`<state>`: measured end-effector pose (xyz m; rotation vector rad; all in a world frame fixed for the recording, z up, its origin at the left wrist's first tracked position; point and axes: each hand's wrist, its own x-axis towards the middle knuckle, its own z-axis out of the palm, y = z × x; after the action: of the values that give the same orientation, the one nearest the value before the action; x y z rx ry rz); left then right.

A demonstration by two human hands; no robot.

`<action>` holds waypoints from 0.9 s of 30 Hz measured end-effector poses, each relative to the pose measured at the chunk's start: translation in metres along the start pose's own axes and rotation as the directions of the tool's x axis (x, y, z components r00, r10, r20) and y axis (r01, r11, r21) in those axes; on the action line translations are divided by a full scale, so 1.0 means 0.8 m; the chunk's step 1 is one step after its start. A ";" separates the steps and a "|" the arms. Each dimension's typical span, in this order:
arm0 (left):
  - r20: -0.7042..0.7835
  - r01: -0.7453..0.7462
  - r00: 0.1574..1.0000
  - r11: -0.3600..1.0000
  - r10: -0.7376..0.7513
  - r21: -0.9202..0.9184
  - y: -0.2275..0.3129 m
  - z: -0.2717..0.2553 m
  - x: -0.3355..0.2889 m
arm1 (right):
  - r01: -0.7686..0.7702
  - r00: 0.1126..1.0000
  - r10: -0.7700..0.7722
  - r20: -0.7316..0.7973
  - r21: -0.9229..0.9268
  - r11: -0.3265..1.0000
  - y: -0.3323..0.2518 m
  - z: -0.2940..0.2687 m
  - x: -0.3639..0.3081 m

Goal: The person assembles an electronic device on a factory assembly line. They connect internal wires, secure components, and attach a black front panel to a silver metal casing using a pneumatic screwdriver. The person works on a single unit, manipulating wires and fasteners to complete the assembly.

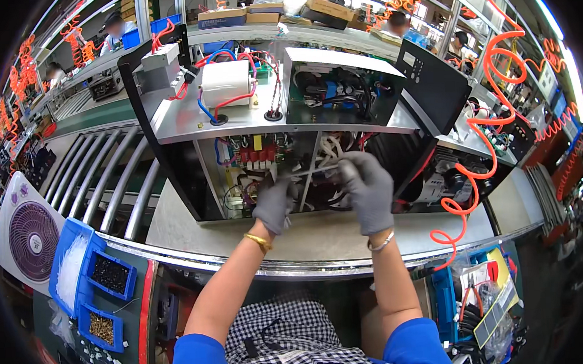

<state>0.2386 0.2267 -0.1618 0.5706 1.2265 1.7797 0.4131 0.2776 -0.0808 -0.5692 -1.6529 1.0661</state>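
Observation:
An open machine chassis [169, 119] lies on the roller conveyor in front of me, showing a white cylindrical transformer [225, 82], red and blue wires and a circuit board. My left hand [273, 204], in a grey glove, is at the lower wiring bay and pinches one end of a thin white cable tie [312, 172]. My right hand [368, 190], also gloved, pinches the other end of that tie beside a bundle of white wires [329, 147].
Blue bins [110, 276] of small screws and white ties sit at my lower left beside a white fan [31, 238]. An orange coiled air hose [483, 132] hangs at the right. Metal rollers [103, 178] run left of the chassis. Other workers stand at far benches.

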 end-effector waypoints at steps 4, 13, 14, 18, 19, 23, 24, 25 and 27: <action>-0.002 0.059 0.998 0.994 -0.059 -0.091 0.015 0.010 0.008 | 0.254 0.962 -0.269 -0.051 -0.206 0.945 -0.032 -0.021 -0.001; -0.137 -0.016 0.990 0.993 0.033 0.121 0.026 0.020 0.014 | 0.589 0.777 -0.613 0.142 -0.508 0.629 -0.018 -0.009 0.018; -0.144 -0.020 0.989 0.992 0.039 0.126 0.026 0.021 0.014 | 0.589 0.780 -0.606 0.155 -0.509 0.628 -0.013 -0.007 0.020; -0.156 0.019 0.988 0.970 0.020 0.241 0.032 0.021 0.012 | 0.601 0.774 -0.615 0.153 -0.486 0.635 -0.005 0.005 0.028; -0.175 0.046 0.985 0.956 0.006 0.289 0.033 0.023 0.013 | 0.586 0.790 -0.591 0.164 -0.485 0.649 -0.001 0.008 0.030; 0.144 -0.393 0.814 0.351 0.563 0.850 -0.003 -0.010 0.042 | 0.635 0.755 -0.597 0.273 -0.534 0.559 0.008 0.025 0.042; 0.185 -0.413 0.799 0.298 0.572 0.861 -0.010 -0.015 0.045 | 0.640 0.744 -0.599 0.297 -0.574 0.510 0.009 0.025 0.041; 0.228 -0.433 0.781 0.241 0.581 0.869 -0.009 -0.017 0.043 | 0.646 0.730 -0.604 0.320 -0.611 0.457 0.007 0.025 0.041; 0.018 -0.257 0.935 0.643 0.353 0.721 -0.009 -0.021 0.039 | 0.649 0.711 -0.612 0.347 -0.660 0.379 0.004 0.022 0.044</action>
<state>0.2130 0.2457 -0.1784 1.1905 2.0389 1.5589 0.3840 0.3001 -0.0666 -0.3338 -2.0800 -0.2529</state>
